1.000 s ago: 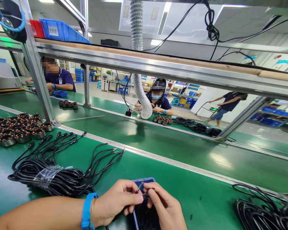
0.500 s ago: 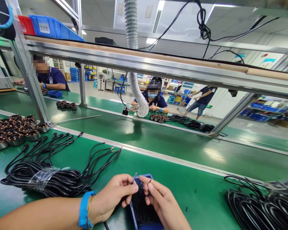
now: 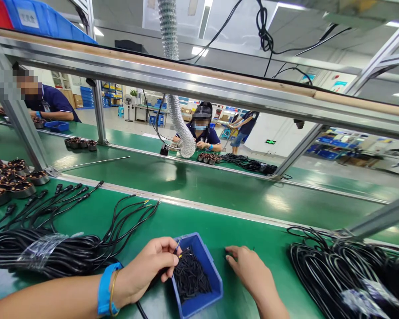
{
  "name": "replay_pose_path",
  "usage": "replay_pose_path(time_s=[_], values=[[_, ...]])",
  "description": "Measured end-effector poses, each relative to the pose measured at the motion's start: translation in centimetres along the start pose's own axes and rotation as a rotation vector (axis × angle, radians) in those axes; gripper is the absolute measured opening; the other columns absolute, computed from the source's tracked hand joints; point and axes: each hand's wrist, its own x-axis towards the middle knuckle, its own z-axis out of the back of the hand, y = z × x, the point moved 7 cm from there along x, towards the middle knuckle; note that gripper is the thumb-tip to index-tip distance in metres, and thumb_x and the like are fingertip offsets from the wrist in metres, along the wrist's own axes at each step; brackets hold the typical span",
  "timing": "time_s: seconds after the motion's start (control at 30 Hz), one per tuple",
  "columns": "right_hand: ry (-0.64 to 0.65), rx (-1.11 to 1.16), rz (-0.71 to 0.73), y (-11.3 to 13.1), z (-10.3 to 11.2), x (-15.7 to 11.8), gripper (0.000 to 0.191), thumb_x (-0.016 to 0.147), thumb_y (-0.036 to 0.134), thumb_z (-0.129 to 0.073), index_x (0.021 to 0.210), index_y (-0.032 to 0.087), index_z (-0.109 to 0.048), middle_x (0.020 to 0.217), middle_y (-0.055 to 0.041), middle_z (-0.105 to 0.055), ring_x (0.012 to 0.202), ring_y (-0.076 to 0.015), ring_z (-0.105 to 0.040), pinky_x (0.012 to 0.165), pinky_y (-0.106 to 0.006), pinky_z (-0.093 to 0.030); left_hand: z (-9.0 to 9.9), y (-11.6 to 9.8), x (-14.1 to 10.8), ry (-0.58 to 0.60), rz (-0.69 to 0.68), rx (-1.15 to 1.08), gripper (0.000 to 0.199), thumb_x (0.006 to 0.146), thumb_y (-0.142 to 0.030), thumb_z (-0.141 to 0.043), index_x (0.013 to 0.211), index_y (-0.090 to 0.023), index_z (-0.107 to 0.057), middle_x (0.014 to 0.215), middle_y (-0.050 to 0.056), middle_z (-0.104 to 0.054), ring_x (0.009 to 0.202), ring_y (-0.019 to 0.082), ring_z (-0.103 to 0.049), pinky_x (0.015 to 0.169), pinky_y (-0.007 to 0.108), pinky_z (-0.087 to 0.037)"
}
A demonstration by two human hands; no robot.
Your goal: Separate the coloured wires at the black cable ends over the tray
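Observation:
My left hand (image 3: pixel 154 261) pinches the end of a black cable (image 3: pixel 175 251), with thin coloured wires, one blue and one yellow, showing at its tip. The cable runs down behind this hand. Just right of the fingers is a blue plastic bin (image 3: pixel 216 278), which holds many short black tube pieces (image 3: pixel 191 274). Across the bin, low over the green table, my right hand (image 3: pixel 249 268) has its thumb and fingers curled toward each other. A small dark bit shows at its fingertips, too small to make out.
A tied bundle of black cables (image 3: pixel 69 248) lies left, with copper-wound stator rings (image 3: pixel 16 177) behind it. More coiled cables (image 3: pixel 339 270) lie right. A metal frame rail (image 3: pixel 186 84) crosses overhead, and a flexible duct (image 3: pixel 176 115) hangs down. Co-workers (image 3: pixel 202 128) sit across the bench.
My right hand has moved away from the wire end to the table right of the bin. My left hand still holds the cable. The view has turned to the right.

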Motion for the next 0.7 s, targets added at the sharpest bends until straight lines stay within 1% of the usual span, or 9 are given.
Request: replay_pose_path(time_s=[0.07,0.1,0.17,0.23,0.3,0.43,0.53,0.6,0.7], values=[[-0.036,0.027,0.027,1.0,0.0,-0.2,0.019,0.064,0.042,-0.076,0.073,0.025,-0.076,0.063,-0.0060,-0.065,0.059,-0.0217,-0.060,0.045,-0.026,-0.040,-0.1,-0.1,0.0,0.004,-0.031,0.004,0.022,0.066,-0.025,-0.066,0.082,-0.015,-0.056,0.071,-0.003,-0.050,0.057,0.007,-0.043,0.052,0.022,-0.034],[0.000,0.092,0.046,2.2,-0.5,-0.6,0.026,0.069,0.045,-0.073,0.084,0.024,-0.077,0.071,-0.0072,-0.069,0.065,-0.0228,-0.064,0.050,-0.028,-0.046,-0.2,-0.1,0.0,0.007,-0.046,0.009,0.023,0.065,-0.025,-0.068,0.083,-0.015,-0.057,0.073,-0.003,-0.052,0.058,0.007,-0.044,0.053,0.022,-0.034],[0.195,0.311,0.077,5.4,-2.7,-1.8,0.033,0.079,0.046,-0.069,0.101,0.022,-0.075,0.085,-0.0081,-0.073,0.077,-0.0228,-0.068,0.064,-0.031,-0.055,-0.3,-0.1,0.1,0.021,-0.070,0.022,0.025,0.065,-0.026,-0.071,0.084,-0.014,-0.058,0.073,-0.002,-0.053,0.059,0.008,-0.044,0.054,0.022,-0.035],[0.428,0.502,0.054,8.3,-5.1,-3.6,0.029,0.083,0.045,-0.068,0.097,0.020,-0.074,0.087,-0.0068,-0.073,0.079,-0.0209,-0.069,0.069,-0.029,-0.055,-0.2,0.0,0.2,0.027,-0.089,0.029,0.027,0.066,-0.027,-0.073,0.083,-0.014,-0.058,0.073,-0.002,-0.055,0.060,0.008,-0.045,0.054,0.022,-0.035],[0.525,0.592,-0.008,9.8,-6.5,-4.9,0.025,0.084,0.044,-0.069,0.085,0.019,-0.073,0.080,-0.0046,-0.072,0.071,-0.0178,-0.067,0.066,-0.025,-0.054,-0.1,0.1,0.4,0.023,-0.094,0.024,0.028,0.065,-0.028,-0.075,0.082,-0.015,-0.056,0.074,-0.002,-0.056,0.061,0.008,-0.047,0.055,0.021,-0.036],[0.505,0.727,-0.081,10.0,-7.5,-5.6,0.025,0.080,0.043,-0.073,0.077,0.018,-0.070,0.073,-0.0031,-0.071,0.063,-0.0155,-0.064,0.061,-0.024,-0.053,0.0,0.1,0.4,-0.001,-0.100,0.003,0.033,0.064,-0.031,-0.079,0.080,-0.015,-0.055,0.076,-0.002,-0.057,0.061,0.008,-0.050,0.054,0.021,-0.036],[0.505,0.816,-0.065,10.1,-7.7,-5.3,0.025,0.075,0.039,-0.078,0.088,0.019,-0.071,0.079,-0.0043,-0.072,0.068,-0.0179,-0.067,0.065,-0.027,-0.055,0.0,-0.2,0.3,-0.015,-0.110,-0.006,0.036,0.065,-0.036,-0.081,0.081,-0.015,-0.056,0.073,-0.002,-0.056,0.059,0.008,-0.050,0.054,0.022,-0.037],[0.494,0.792,-0.011,10.4,-7.3,-5.0,0.022,0.074,0.036,-0.079,0.087,0.019,-0.073,0.079,-0.0042,-0.071,0.071,-0.0179,-0.066,0.066,-0.026,-0.054,-0.1,-0.2,0.1,-0.012,-0.114,0.005,0.038,0.066,-0.039,-0.081,0.081,-0.015,-0.056,0.071,-0.003,-0.055,0.058,0.008,-0.050,0.054,0.022,-0.036],[0.457,0.680,0.065,11.0,-5.8,-4.4,0.020,0.077,0.039,-0.077,0.072,0.019,-0.073,0.070,-0.0020,-0.067,0.064,-0.0151,-0.061,0.061,-0.023,-0.050,-0.3,0.0,0.1,0.030,-0.089,0.019,0.041,0.066,-0.042,-0.082,0.081,-0.014,-0.056,0.070,-0.002,-0.056,0.059,0.009,-0.052,0.054,0.022,-0.036]])
